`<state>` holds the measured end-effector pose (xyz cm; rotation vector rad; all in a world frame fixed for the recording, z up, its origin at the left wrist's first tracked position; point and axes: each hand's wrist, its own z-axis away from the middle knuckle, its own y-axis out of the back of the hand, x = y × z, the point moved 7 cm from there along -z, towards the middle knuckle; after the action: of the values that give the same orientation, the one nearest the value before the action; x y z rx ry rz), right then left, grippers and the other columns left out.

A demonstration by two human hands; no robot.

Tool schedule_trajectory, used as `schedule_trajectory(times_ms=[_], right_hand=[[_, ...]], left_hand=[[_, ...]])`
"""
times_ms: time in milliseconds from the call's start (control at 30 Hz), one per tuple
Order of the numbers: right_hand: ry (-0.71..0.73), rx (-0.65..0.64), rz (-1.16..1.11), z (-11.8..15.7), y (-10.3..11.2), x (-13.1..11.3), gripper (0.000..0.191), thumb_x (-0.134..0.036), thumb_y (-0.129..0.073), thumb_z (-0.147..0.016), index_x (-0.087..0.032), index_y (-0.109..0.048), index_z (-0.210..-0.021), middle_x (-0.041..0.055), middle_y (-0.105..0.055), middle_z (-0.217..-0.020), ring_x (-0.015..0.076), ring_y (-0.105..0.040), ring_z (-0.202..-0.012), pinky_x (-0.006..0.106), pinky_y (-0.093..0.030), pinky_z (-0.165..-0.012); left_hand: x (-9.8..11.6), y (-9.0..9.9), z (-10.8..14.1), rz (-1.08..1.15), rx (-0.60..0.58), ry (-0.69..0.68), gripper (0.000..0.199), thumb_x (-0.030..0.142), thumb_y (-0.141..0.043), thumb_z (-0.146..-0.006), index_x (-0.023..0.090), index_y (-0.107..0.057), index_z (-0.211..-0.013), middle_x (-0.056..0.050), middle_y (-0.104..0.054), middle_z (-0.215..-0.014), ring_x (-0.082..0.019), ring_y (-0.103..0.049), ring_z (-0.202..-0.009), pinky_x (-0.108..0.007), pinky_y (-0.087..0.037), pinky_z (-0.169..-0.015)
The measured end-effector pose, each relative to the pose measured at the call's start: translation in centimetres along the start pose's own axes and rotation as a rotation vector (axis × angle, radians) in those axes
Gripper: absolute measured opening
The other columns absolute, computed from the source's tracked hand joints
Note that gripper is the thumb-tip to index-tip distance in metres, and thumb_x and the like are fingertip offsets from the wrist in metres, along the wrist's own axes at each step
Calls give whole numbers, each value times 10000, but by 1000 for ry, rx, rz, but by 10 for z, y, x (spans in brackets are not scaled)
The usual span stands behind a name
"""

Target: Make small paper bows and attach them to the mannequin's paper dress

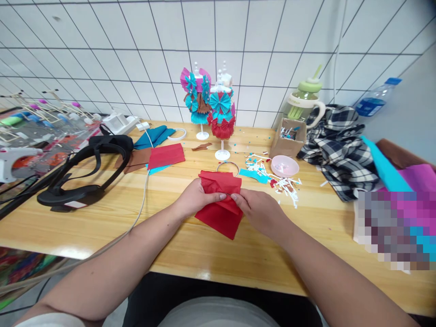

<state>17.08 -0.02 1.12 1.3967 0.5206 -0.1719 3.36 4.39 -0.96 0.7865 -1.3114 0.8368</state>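
Note:
Between my two hands is a red sheet (220, 222), thin and fabric-like, with its upper part folded over and creased. My left hand (199, 197) pinches its left side, thumb on top and the other fingers hidden behind. From the right, my right hand (254, 204) grips the same sheet, its thumb close to the left thumb. Just beyond the sheet lies a thin ring (228, 163). Behind that stands a small white dress form (222, 155) wearing turquoise and red pleated pieces. A second dress form (202, 135) carries pink, turquoise and brown pieces.
Left are a black headset (73, 200), a cable (145, 195), a flat red piece (166, 156) and a white glue gun (15, 159). Right are white scraps (288, 188), a pink bowl (285, 166), a cardboard box (288, 138), a jug (303, 102) and checked cloth (335, 141).

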Motion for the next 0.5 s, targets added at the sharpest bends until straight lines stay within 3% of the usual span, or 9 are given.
schedule_trajectory(times_ms=[500], right_hand=[[-25, 0, -56, -2, 3, 4, 399, -443, -275, -975, -213, -541, -787, 16, -669, -810, 148, -574, -714, 251, -276, -572]], left_hand=[[-2, 11, -1, 96, 64, -9, 374, 282, -789, -652, 128, -688, -978, -99, -731, -1012, -268, -681, -901, -377, -523, -839]])
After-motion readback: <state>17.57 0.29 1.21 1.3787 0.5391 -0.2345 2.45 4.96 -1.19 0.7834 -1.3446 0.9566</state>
